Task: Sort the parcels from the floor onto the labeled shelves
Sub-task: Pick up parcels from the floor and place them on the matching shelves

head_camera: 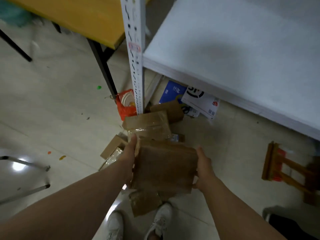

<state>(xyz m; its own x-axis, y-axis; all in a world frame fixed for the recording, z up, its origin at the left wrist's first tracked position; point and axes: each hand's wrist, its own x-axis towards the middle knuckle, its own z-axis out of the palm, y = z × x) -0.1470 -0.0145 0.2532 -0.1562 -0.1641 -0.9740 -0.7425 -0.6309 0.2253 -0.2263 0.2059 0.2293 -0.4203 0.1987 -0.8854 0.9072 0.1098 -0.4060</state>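
A pale tiled floor (pixel 60 104) runs under a yellow table (pixel 78 16) at the far left and a white shelf (pixel 233 49) on the right, whose board is bare where it shows. The label on its slotted post (pixel 136 66) is too blurred to read.

The person stands over their white shoes (pixel 161 219) and holds a flat brown parcel (pixel 166 168) at about waist height, well clear of the floor and not yet at the shelf. A taped parcel (pixel 149 126) juts out beyond its far edge. More parcels lie on the floor near the post's foot and under the shelf, among them a blue box (pixel 171 92) and a white envelope (pixel 200 101).

The brown parcel looks like plain cardboard or paper wrap: probably light, fairly stiff and dull enough not to slip. The taped one is glossy and could slide off, so the opposite side edges are the sensible place to hold.

That is how it is held. The left hand (pixel 129 158) clamps the left edge, with its thumb stretched forward onto the tape and its fingers hidden beneath. The right hand (pixel 204 168) grips the right edge, thumb on top and fingers curled under. Both forearms reach forward and down, and the parcel tilts slightly
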